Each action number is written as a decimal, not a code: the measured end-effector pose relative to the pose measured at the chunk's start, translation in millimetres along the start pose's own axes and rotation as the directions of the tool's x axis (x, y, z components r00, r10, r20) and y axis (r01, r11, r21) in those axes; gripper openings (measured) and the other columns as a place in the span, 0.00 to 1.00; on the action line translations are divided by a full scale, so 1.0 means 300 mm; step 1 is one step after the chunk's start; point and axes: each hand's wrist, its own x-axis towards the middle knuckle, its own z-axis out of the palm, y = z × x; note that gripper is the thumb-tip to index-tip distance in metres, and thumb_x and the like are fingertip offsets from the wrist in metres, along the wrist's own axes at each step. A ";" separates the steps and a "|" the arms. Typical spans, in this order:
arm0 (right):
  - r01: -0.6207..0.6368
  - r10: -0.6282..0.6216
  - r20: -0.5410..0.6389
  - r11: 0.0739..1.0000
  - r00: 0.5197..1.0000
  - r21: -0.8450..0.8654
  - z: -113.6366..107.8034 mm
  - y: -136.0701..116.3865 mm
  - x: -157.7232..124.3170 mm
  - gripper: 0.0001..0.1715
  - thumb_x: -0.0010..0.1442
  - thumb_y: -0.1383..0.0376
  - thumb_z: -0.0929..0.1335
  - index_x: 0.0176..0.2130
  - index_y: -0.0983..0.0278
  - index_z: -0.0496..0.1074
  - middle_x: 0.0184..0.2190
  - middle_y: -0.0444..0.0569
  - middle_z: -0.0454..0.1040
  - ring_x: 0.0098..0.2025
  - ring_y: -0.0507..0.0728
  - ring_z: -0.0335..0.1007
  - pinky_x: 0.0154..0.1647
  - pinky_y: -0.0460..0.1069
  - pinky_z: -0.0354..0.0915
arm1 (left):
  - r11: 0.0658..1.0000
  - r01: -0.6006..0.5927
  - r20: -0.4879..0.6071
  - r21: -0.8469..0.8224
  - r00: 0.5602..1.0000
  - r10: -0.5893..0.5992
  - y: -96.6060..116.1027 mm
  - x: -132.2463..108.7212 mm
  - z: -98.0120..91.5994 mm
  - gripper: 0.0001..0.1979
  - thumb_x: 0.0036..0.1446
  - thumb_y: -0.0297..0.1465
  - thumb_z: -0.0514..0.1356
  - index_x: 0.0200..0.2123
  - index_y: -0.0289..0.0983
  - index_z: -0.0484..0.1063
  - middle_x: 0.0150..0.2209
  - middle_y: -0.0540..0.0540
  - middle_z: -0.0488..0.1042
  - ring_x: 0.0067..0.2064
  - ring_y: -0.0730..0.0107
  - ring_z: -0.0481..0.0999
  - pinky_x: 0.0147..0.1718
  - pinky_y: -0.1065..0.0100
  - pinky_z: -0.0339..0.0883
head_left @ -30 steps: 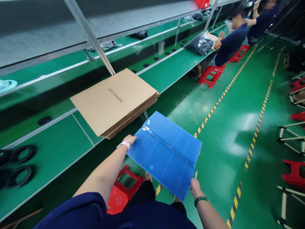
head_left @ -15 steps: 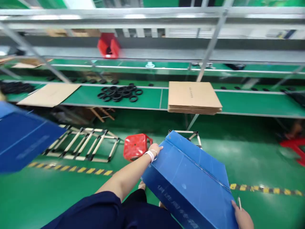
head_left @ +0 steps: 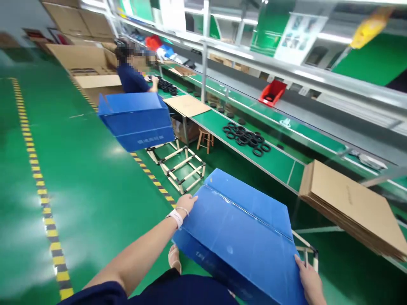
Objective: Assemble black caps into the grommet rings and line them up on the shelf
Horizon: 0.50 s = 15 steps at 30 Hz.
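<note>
A blue corrugated plastic box (head_left: 235, 228) with a creased, flat top panel is held tilted in front of my body. My left hand (head_left: 187, 204) grips its left edge, the thumb lying on the top. Around the right side of the same box curls my right hand (head_left: 308, 275), whose fingers are partly hidden by the edge. White lettering on the near side is blurred. Farther off at the left, another blue box (head_left: 140, 123) sits above a frame of pale pipes (head_left: 182, 167), touched by neither hand.
A long green workbench (head_left: 219, 127) runs along the right, bearing several black rings (head_left: 244, 134), a cardboard sheet (head_left: 187, 105) and stacked flat cardboard (head_left: 352, 203). A co-worker (head_left: 133, 74) is at its far end near a large carton (head_left: 82, 63). A wooden stool (head_left: 205, 137) stands under it.
My view has swung left, bringing the co-worker, the carton and more of the other blue box into sight. Both hands still hold the near box.
</note>
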 end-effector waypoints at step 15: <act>0.671 -0.684 0.115 0.729 0.720 0.133 0.623 -1.883 -0.106 0.18 0.61 0.54 0.66 0.25 0.62 0.64 0.24 0.46 0.69 0.27 0.55 0.65 0.27 0.48 0.54 | 0.855 0.421 -0.437 -0.304 0.735 -0.518 -1.024 0.128 -0.745 0.22 0.57 0.46 0.51 0.19 0.39 0.68 0.22 0.43 0.73 0.27 0.59 0.69 0.27 0.64 0.57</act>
